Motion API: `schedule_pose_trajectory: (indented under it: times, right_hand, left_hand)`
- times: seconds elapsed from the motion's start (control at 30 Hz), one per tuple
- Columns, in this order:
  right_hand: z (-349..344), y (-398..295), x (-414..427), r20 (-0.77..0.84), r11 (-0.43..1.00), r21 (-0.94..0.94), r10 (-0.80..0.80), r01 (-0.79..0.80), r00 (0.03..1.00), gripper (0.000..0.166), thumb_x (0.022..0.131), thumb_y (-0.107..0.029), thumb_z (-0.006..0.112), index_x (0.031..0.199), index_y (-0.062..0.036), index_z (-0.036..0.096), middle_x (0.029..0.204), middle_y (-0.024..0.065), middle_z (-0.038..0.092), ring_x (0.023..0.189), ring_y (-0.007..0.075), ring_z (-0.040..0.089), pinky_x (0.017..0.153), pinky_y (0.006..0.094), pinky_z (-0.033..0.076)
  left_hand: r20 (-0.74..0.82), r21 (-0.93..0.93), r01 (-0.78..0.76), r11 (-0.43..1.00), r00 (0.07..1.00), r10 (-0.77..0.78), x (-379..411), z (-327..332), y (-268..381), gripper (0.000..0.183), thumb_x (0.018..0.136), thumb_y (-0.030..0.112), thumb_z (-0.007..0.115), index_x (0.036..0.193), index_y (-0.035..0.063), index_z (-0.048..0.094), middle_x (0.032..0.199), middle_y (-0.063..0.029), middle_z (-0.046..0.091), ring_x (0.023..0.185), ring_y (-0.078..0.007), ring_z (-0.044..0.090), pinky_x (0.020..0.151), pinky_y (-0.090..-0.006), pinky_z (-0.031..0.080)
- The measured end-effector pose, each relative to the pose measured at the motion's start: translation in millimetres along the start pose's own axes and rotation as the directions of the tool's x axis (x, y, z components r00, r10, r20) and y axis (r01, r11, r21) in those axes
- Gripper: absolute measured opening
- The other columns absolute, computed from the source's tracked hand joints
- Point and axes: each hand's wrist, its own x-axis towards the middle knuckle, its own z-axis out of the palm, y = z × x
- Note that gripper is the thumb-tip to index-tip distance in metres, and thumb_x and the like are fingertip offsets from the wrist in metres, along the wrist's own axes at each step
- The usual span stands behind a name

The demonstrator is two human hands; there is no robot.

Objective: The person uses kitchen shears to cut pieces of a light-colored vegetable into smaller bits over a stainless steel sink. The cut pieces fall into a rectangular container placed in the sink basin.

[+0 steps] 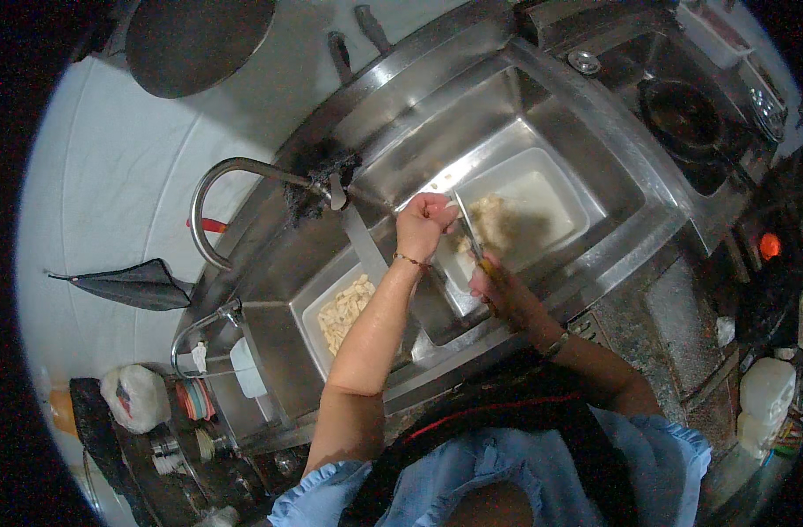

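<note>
My left hand [420, 221] pinches a small pale piece of food [451, 205] above the right basin of a stainless-steel double sink [401, 188]. In my right hand [500, 290] is a knife [469, 227] with a yellowish handle, its narrow blade pointing up beside the left fingertips. Whether the blade touches the piece cannot be made out. Below both hands, a white plastic tub [576, 197] holds liquid and a heap of pale pieces [497, 214]. A second white tub [309, 316] stands in the left basin, filled with pale cut strips [345, 309] and partly hidden by my left forearm.
A curved metal faucet [207, 191] rises behind the sink's divider. Dark scouring material [319, 191] lies around its base. A wire rack [177, 346] and a light-blue board [248, 369] are at the left end. On the right are a dark pan [681, 118] and a plastic jug [767, 398].
</note>
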Motion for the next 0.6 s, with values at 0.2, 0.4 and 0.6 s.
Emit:
schedule_pose_trajectory:
  times: [0.2, 0.4, 0.6]
  right_hand:
    - [3.2, -1.2, 5.8, -0.068, 0.999, -0.012, -0.037, 0.037, 0.997, 0.026, 0.086, -0.021, 0.042, 0.106, -0.0054, 0.04, 0.077, 0.003, 0.041, 0.06, 0.0102, 0.041, 0.053, 0.0244, 0.039]
    - [-9.8, -19.5, -5.9, -0.016, 0.995, -0.095, 0.031, -0.032, 0.999, 0.025, 0.087, -0.028, 0.041, 0.089, -0.0035, 0.041, 0.075, 0.003, 0.042, 0.066, 0.0121, 0.042, 0.059, 0.0283, 0.039]
    - [6.1, -28.8, -11.3, -0.154, 0.959, -0.274, -0.113, 0.068, 0.982, 0.029, 0.088, -0.032, 0.04, 0.096, -0.004, 0.042, 0.076, 0.0043, 0.046, 0.068, 0.0153, 0.045, 0.061, 0.0303, 0.038]
  left_hand:
    - [0.077, -0.197, 0.103, 0.975, 0.993, -0.089, -1.6, -3.9, -8.7, 0.014, 0.076, 0.003, 0.058, 0.088, -0.0042, 0.055, 0.075, -0.0087, 0.06, 0.062, -0.0144, 0.058, 0.056, -0.0231, 0.048]
    - [0.107, -0.17, 0.138, 0.976, 0.987, -0.121, -0.6, -4.3, -5.5, 0.013, 0.077, 0.002, 0.056, 0.088, -0.0046, 0.055, 0.075, -0.0102, 0.06, 0.063, -0.0144, 0.059, 0.057, -0.023, 0.048]
    - [-0.019, -0.32, 0.126, 0.939, 0.99, -0.14, 1.6, -13.2, -11.8, 0.014, 0.076, 0.002, 0.056, 0.089, -0.0038, 0.054, 0.073, -0.0087, 0.059, 0.059, -0.0131, 0.057, 0.056, -0.0223, 0.048]
